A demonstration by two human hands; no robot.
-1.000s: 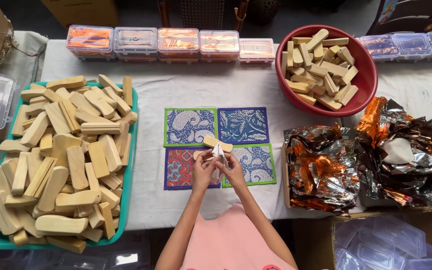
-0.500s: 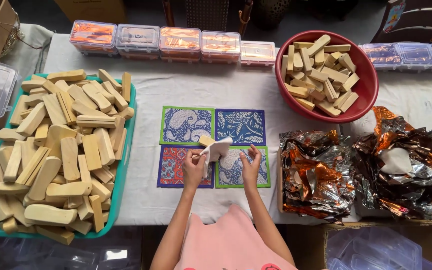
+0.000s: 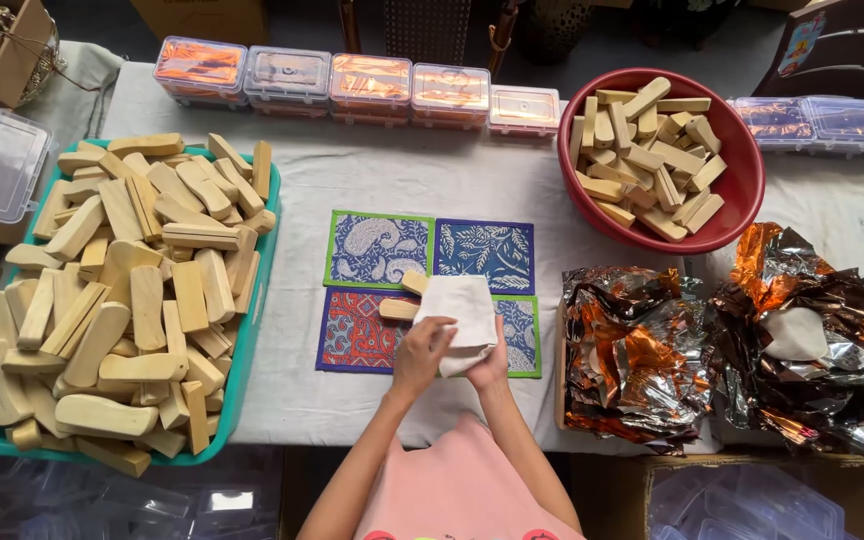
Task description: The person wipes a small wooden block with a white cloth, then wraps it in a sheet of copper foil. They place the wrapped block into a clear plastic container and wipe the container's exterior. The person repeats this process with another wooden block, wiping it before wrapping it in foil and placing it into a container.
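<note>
My left hand (image 3: 420,352) and my right hand (image 3: 489,362) both grip a white cloth (image 3: 459,310) spread over the lower right of several patterned mats (image 3: 379,250). Two pale wooden blocks (image 3: 400,307) lie on the mats, just left of the cloth and partly covered by it. The mats are blue and red with green and blue borders, set in a square on the white-covered table.
A teal tray (image 3: 252,345) heaped with wooden blocks stands at the left. A red bowl (image 3: 742,180) of smaller blocks sits at the back right. Crumpled orange and silver foil (image 3: 642,345) fills a box on the right. Clear lidded boxes (image 3: 352,80) line the far edge.
The cloth was bunched in my fingers above the mats; it is now opened flat and both hands have come together on its lower edge.
</note>
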